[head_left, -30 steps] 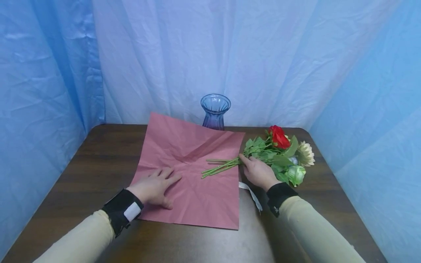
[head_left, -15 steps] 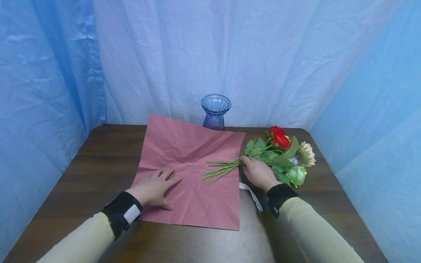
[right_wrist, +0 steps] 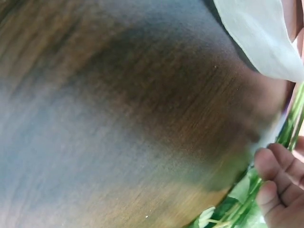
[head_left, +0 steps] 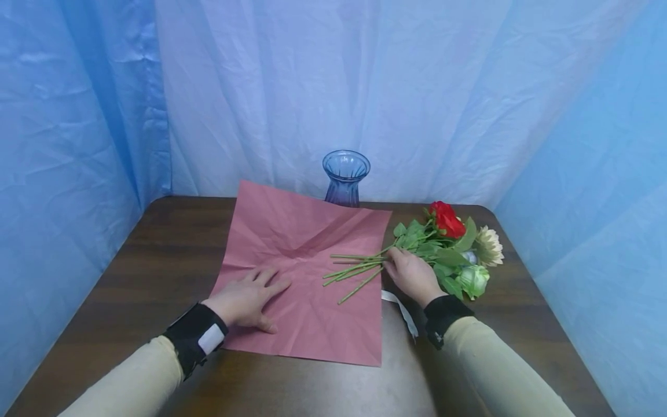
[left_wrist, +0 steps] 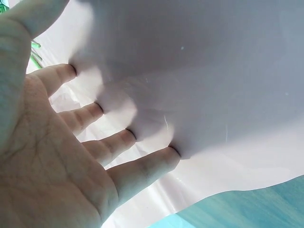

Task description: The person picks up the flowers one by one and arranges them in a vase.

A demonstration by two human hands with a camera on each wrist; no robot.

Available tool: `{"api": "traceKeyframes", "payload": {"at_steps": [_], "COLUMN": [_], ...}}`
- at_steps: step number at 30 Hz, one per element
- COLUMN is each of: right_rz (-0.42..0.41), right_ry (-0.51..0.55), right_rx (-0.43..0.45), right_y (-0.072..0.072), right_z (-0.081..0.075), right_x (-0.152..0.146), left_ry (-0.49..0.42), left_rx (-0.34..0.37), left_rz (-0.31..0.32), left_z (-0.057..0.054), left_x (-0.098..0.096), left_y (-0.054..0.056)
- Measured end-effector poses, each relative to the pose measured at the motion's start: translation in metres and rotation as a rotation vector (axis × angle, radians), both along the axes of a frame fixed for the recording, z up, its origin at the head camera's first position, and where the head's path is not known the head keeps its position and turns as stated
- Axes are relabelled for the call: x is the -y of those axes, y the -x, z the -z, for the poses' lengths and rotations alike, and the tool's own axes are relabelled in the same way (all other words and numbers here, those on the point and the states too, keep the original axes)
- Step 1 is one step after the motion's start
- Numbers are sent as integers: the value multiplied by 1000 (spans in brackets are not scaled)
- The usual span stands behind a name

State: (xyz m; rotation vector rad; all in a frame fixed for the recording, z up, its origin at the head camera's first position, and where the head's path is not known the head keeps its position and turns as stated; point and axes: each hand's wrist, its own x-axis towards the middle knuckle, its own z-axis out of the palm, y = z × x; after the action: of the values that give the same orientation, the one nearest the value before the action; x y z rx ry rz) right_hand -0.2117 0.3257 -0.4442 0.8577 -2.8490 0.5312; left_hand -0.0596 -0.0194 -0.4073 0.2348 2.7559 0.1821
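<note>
A sheet of pink wrapping paper [head_left: 307, 313], creased across its middle, lies on the table. My left hand [head_left: 247, 298] rests on its left part with fingers spread; in the left wrist view the fingertips [left_wrist: 124, 137] touch the paper. A bunch of flowers [head_left: 424, 249] lies to the right, with a red rose [head_left: 447, 220], a cream flower [head_left: 488, 246] and a pale green one [head_left: 473, 281]. My right hand [head_left: 411, 275] grips its stems just below the leaves. The stem ends [head_left: 354, 271] fan out over the paper's right side.
Behind the paper stands a blue glass vase [head_left: 346, 174], its base hidden by the raised paper edge. A white ribbon [head_left: 401, 310] pokes out from under the paper's right edge. Blue cloth [head_left: 292, 87] hangs around the dark wooden table [head_left: 156, 255].
The stem ends have spread apart, one of them swinging toward me and away from the others. My right hand has shifted very slightly; my left hand stays on the paper.
</note>
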Motion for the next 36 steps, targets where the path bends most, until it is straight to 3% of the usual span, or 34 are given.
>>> {"api": "traceKeyframes", "payload": {"at_steps": [6,9,18,28,32,36], "right_rz": [0,38,208,137,150,199], "right_ry": [8,2,58,351,474,501], "right_rx": [-53,-51,105,153,177,189], "right_y": [-1,-2,-2,0,0,2], "right_z": [0,-1,-3,-5,-7,-10], "right_x": [-1,-1,-3,-24,-30,-32], "left_ry": [-4,-1,-14,-8,-11,-11], "left_rx": [3,10,9,7,5,-3], "left_rz": [3,3,1,-4,-5,4], "left_z": [0,0,1,3,3,4], "left_x": [1,1,1,1,2,2], "left_y": [0,0,0,1,1,1]}}
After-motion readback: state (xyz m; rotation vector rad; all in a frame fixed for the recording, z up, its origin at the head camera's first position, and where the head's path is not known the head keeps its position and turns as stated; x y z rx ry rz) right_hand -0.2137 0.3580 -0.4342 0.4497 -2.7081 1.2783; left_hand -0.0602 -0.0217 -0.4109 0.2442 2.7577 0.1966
